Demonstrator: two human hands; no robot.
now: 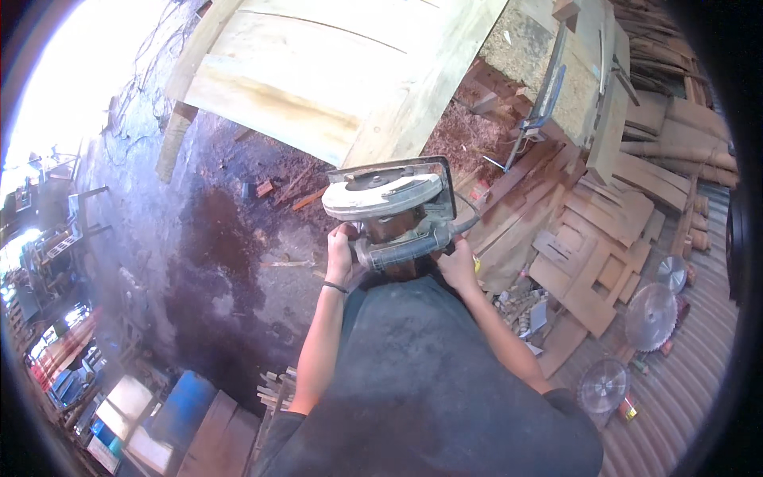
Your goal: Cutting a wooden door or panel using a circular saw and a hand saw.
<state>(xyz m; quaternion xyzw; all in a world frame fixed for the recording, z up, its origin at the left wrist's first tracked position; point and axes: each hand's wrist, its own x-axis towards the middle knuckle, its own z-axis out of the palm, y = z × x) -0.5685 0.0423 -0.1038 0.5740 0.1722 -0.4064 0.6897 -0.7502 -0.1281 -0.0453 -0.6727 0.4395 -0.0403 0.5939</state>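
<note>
While our dark shirt (421,381) filled the nearest part of the view, our left hand (340,253) curled around the left side of the circular saw (409,248), and our right hand (458,269) grasped its other end, the fingertips hidden behind the tool. The saw sat close in front of our body, by the near corner of the pale wooden panel (294,71); we could not tell whether the two touched. We judged that a loosened grip on either side could let the tool tip or drop, and that loose cloth so near the housing could be caught if the saw were running; whether the blade turned, we could not tell. A plate edge snagging on the panel could also have jolted it.

The saw joined a rounded grey housing to a scuffed, whitish guard and a thin dark plate. Beyond, the panel showed flat planks with long seams and a brown stain. To the right lay crumbly reddish shavings (469,135), flat brown offcuts (576,286) with cut-out openings, and toothed metal discs (652,316) by ridged sheeting (683,397). Off to the left, we made out a blotchy, dark-stained floor (159,230).
</note>
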